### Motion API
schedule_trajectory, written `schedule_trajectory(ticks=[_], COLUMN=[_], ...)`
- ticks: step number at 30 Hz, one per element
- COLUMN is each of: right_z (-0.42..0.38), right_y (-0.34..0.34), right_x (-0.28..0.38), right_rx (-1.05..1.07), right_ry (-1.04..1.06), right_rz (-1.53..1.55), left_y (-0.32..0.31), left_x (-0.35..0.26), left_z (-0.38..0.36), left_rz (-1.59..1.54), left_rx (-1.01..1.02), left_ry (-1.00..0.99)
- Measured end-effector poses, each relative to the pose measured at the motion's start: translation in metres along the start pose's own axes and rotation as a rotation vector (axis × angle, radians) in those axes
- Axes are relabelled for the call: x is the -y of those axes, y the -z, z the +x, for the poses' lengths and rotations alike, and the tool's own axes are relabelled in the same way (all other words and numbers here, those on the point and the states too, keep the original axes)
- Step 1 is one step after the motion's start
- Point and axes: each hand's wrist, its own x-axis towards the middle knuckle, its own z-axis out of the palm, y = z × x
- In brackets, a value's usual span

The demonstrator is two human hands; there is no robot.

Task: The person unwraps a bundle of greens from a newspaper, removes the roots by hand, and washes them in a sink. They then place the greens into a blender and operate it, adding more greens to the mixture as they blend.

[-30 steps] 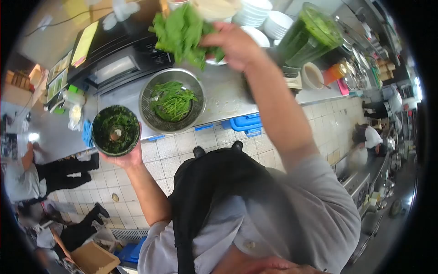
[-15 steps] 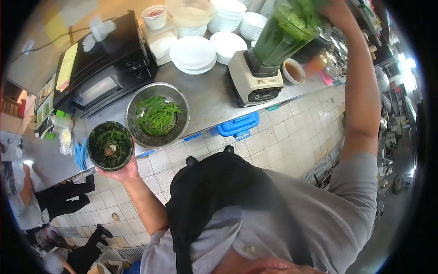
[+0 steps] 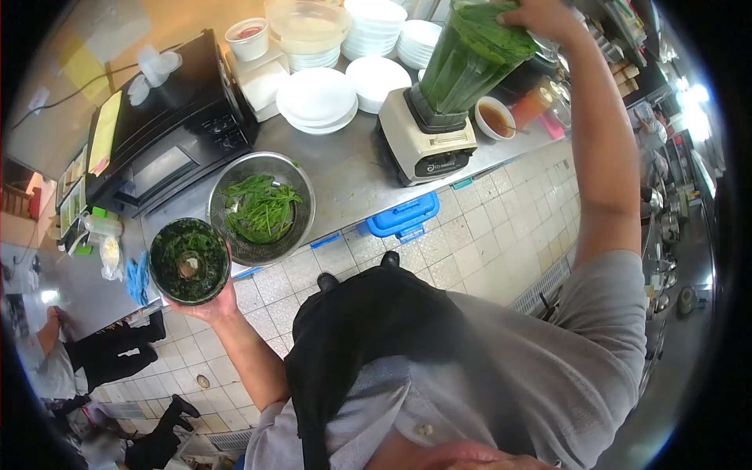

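My left hand (image 3: 210,305) is wrapped round the side of a dark round container (image 3: 189,262) with chopped greens inside. Right beside it, a metal colander (image 3: 304,218) holds leafy greens (image 3: 262,210). At the top, my right hand (image 3: 536,17) is at the mouth of the blender jar (image 3: 462,70), its fingers on or over the greens that fill it. Whether those fingers grip any leaves is too small to tell. The jar sits on a beige blender base (image 3: 431,145).
Stacked white plates (image 3: 317,98) and a black oven (image 3: 168,129) stand along the steel counter (image 3: 345,172). A bowl of brown liquid (image 3: 496,117) is right of the blender. Below the counter is a blue lid (image 3: 403,215). Two other people are at lower left.
My right hand has come lower and left, onto the greens at the jar's mouth, and no longer blurs. My left hand still holds the container. The view has shifted slightly.
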Motion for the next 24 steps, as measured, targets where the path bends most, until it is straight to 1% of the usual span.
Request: schedule_trajectory(ticks=[1, 4, 7, 10, 13, 16, 19, 22, 24], right_z=[0.001, 0.03, 0.028, 0.001, 0.011, 0.017, 0.023, 0.019, 0.012], right_y=[-0.001, -0.039, -0.035, 0.005, -0.002, -0.019, -0.039, -0.025, -0.009], right_x=[0.004, -0.03, -0.024, -0.005, -0.027, -0.025, -0.027, -0.026, -0.032], right_rx=[0.017, 0.096, 0.14, 0.04, 0.006, 0.107, 0.111, 0.155, 0.077], right_ry=[-0.028, 0.128, 0.119, 0.012, 0.018, -0.021, 0.017, 0.017, -0.037], right_rz=[-0.023, 0.029, 0.03, 0.171, 0.243, 0.178, 0.156, 0.25, 0.44], left_y=[-0.001, 0.0, 0.001, 0.002, 0.004, 0.006, 0.004, -0.001, -0.003], left_x=[0.0, 0.001, 0.0, -0.001, -0.001, -0.001, -0.002, -0.001, -0.001], left_z=[0.0, 0.0, 0.0, 0.0, -0.001, -0.001, 0.0, -0.001, -0.001], left_rz=[0.006, 0.008, 0.008, 0.02, 0.027, 0.034, 0.033, 0.033, 0.039], left_rx=[-0.006, 0.01, 0.018, 0.019, 0.029, 0.037, 0.033, 0.006, 0.001], left_ry=[-0.002, -0.006, -0.002, -0.017, -0.017, -0.009, -0.002, -0.003, -0.004])
